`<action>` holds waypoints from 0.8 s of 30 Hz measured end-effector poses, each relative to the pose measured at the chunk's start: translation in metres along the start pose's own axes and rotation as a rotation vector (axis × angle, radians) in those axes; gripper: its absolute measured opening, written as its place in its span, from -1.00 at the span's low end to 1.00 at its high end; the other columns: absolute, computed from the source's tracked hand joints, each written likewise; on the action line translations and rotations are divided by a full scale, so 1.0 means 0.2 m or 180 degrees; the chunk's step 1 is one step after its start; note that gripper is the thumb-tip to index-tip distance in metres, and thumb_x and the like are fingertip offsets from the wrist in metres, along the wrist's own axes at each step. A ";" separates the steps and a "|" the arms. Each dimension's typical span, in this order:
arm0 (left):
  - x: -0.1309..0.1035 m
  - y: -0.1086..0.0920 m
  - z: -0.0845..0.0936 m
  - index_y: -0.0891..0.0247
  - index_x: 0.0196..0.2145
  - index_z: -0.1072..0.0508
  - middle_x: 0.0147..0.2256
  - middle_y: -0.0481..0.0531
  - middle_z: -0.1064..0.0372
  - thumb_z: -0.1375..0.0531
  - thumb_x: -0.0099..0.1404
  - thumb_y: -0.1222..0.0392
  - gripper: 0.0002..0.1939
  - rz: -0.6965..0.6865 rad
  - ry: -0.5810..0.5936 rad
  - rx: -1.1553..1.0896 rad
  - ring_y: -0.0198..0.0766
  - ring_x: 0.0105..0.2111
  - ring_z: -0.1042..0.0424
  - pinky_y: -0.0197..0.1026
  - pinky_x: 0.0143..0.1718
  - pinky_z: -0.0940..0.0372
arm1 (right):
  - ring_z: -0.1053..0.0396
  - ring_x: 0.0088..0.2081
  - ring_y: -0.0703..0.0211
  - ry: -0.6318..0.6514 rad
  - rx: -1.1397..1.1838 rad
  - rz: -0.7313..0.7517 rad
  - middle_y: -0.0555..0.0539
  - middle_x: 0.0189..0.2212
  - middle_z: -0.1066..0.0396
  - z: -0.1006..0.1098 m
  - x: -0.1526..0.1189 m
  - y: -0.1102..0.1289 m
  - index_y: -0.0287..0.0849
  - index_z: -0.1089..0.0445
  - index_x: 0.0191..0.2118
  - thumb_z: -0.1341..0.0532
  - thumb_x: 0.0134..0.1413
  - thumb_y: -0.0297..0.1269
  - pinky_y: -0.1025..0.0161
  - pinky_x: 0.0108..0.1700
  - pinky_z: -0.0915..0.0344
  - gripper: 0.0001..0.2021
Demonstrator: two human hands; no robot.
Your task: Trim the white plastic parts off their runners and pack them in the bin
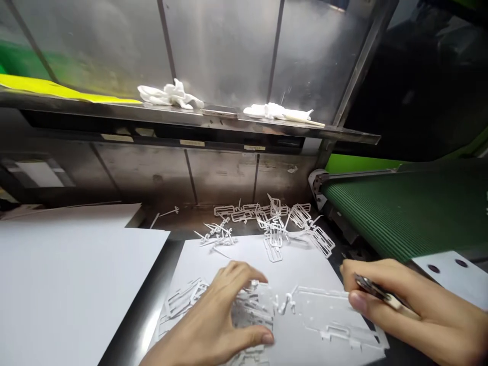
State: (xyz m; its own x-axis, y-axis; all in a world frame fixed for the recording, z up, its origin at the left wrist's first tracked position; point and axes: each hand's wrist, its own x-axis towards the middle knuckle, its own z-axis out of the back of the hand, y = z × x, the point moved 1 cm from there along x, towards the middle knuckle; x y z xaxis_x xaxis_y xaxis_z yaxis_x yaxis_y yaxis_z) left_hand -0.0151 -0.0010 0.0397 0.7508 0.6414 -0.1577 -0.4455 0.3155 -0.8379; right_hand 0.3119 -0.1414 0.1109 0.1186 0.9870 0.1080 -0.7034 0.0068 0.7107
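My left hand (224,310) arches over a small stack of clear and white plastic parts (253,310), its thumb and fingers spread around them. In my right hand (396,300) is a small cutting tool (375,291) with a dark metal tip and a pale handle, pinched between thumb and fingers. A flat translucent plastic part (328,310) lies on the white sheet (229,259) between the hands. Beside it rests a small white sprue piece (285,304). More white frame-like pieces (186,300) lie left of my left hand.
White plastic frames (274,223) and thin sprues (219,234) lie scattered at the back. White sheets (76,274) are stacked left. A green conveyor belt (412,203) runs at right. Crumpled white gloves (171,95) and a phone (220,113) rest on the metal shelf (152,112).
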 end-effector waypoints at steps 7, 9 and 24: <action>0.03 -0.02 0.00 0.19 -0.32 -0.43 -0.32 -0.07 -0.36 -0.33 0.32 -0.06 -0.72 0.0471 0.1079 -0.0579 -0.22 -0.28 -0.31 -0.26 -0.29 -0.16 | -0.32 -0.22 0.08 0.1466 0.0726 -0.0109 -0.03 -0.30 -0.39 -0.14 0.29 -0.15 -0.09 -0.42 -0.24 -0.22 0.53 0.15 0.23 -0.12 -0.33 -0.58; 0.04 -0.01 -0.02 0.19 -0.36 -0.31 -0.38 -0.11 -0.22 -0.30 0.37 -0.14 -0.61 0.0360 0.1106 -0.0656 -0.29 -0.35 -0.18 -0.26 -0.35 -0.06 | -0.27 -0.24 0.08 0.1382 0.1113 -0.0142 -0.03 -0.32 -0.33 -0.21 0.34 -0.19 -0.09 -0.40 -0.24 -0.21 0.52 0.20 0.21 -0.13 -0.31 -0.55; 0.11 0.13 -0.08 0.17 0.41 -0.32 -0.09 0.14 -0.45 0.11 0.66 -0.38 -0.29 0.0111 -0.0444 -0.3898 -0.11 -0.17 -0.48 -0.04 0.00 -0.34 | -0.48 -0.15 0.01 0.1292 0.1738 -0.0597 -0.05 -0.27 -0.50 -0.88 0.32 -0.32 -0.09 -0.41 -0.17 -0.11 0.62 0.10 0.10 0.01 -0.34 -0.60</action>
State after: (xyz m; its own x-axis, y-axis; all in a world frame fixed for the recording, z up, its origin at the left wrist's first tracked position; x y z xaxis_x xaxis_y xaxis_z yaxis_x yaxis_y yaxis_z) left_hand -0.0031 0.0093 0.0051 0.6558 0.7292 -0.1955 0.3431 -0.5185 -0.7833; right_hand 0.2413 -0.0509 -0.0492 -0.1421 0.9596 -0.2428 -0.2317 0.2062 0.9507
